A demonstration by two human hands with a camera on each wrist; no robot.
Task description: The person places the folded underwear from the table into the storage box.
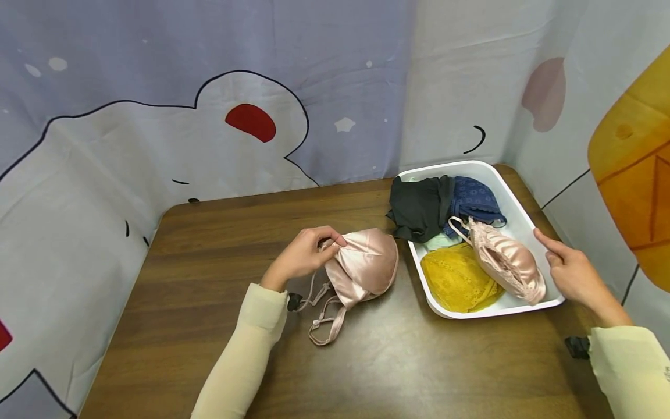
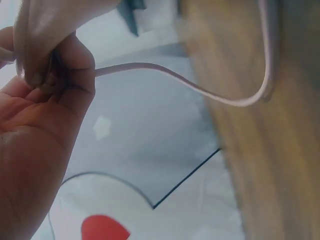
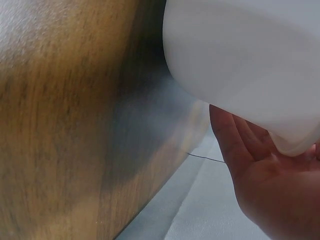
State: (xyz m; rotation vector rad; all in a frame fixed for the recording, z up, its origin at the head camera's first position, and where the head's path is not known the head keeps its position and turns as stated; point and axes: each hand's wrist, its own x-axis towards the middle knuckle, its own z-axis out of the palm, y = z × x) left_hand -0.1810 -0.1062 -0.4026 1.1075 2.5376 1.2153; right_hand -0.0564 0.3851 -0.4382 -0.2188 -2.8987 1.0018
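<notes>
My left hand (image 1: 303, 256) pinches the edge of a folded pink satin bra (image 1: 369, 262) on the table, left of a white plastic bin (image 1: 518, 216). The bra's straps trail toward the table's front; in the left wrist view a thin pink strap (image 2: 210, 95) loops away from the fingers. My right hand (image 1: 578, 282) grips the bin's right rim. In the right wrist view its fingers (image 3: 230, 137) lie against the outside of the bin wall, partly hidden by the rim. Another pink satin bra (image 1: 508, 259) lies inside the bin near that hand.
Also in the bin are a black garment (image 1: 421, 206), a navy patterned bra (image 1: 475, 199) and a yellow lace bra (image 1: 460, 279). The brown wooden table (image 1: 209, 262) extends left and forward. Printed curtains (image 1: 345, 75) hang along its back and sides.
</notes>
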